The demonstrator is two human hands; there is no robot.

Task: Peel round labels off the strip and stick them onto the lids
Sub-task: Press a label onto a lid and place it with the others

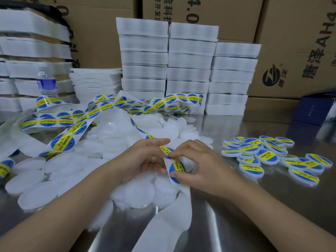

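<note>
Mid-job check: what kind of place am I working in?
Probably a factory packing bench or stockroom: printed cardboard cartons behind, stacked white foam trays, and a steel table heaped with unlabelled lids.

I see bare table (227, 206) at near right; plain lids (54, 171) crowd left, labelled lids (263, 155) far right.

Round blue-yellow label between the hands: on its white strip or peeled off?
On: label lies against strip, right hand pinching it; edge lift cannot tell.
</note>
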